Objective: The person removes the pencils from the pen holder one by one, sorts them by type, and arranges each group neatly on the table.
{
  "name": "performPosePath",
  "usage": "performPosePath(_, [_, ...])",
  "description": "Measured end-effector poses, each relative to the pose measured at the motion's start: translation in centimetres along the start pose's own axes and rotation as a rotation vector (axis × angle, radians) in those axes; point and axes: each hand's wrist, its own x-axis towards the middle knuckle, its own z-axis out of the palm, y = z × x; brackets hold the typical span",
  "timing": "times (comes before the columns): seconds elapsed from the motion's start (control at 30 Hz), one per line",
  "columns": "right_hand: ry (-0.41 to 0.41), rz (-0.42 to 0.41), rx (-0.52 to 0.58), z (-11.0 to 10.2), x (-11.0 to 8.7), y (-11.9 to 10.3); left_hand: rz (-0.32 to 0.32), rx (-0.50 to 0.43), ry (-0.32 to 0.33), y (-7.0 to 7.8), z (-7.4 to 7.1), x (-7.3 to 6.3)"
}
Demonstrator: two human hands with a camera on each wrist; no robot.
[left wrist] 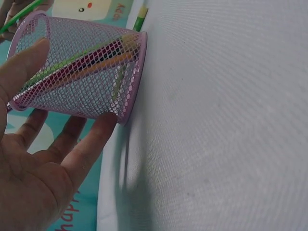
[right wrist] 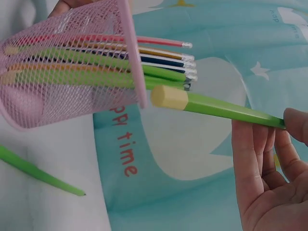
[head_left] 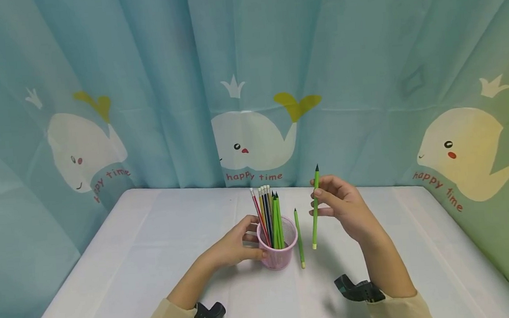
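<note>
R hand (head_left: pixel 345 207): narrow pinch, thumb vs. fingertips, on one green pencil (head_left: pixel 315 223); held at its upper part, prob. to leave lower end free.
Held pencil: off table, R of cup, near-upright, blk pt up, pale yellow end down; same way up as the green ones in cup, which likely explains the hold.
L hand (head_left: pixel 232 249): curled round side of pink mesh cup (head_left: pixel 277 262), thumb on near side, fingers on far; looks light, prob. a steadying hold, since a mesh cup this slim might tip.
Cup: upright on table, between the hands, mouth up.
Cup's green pencils (head_left: pixel 278 224): blk pts up, leaning tog. w/ the rest, as the wide rim lets them tilt.
White-ended pencils (head_left: pixel 265 210): red, yellow, dark etc., white ends up, L of the greens; exact no. unclear, they overlap.
Loose green pencil (head_left: pixel 299 242): flat on table just R of cup, pt away from person, within easy reach of R hand.
Table (head_left: pixel 175 223): white, flat, so cup sits level.
Curtain (head_left: pixel 161 86): blue, whale prints, behind table.
</note>
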Motion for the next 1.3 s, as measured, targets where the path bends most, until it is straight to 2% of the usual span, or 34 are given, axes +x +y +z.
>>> performPosePath(0.53, [0.074,0.156,-0.167,-0.8,0.9,3.0,-0.003,0.016,0.004,-0.1,0.0,-0.1])
performPosePath(0.77, [0.075,0.226,-0.249,-1.4,1.0,4.6,-0.012,0.019,0.012,-0.1,0.1,-0.1])
performPosePath(1.03, [0.078,0.282,-0.249,-1.8,1.4,6.4,-0.013,0.016,0.012,0.1,0.0,-0.2])
performPosePath(1.3, [0.051,0.335,-0.240,-1.8,1.4,7.0,-0.013,0.018,0.015,0.1,-0.1,-0.1])
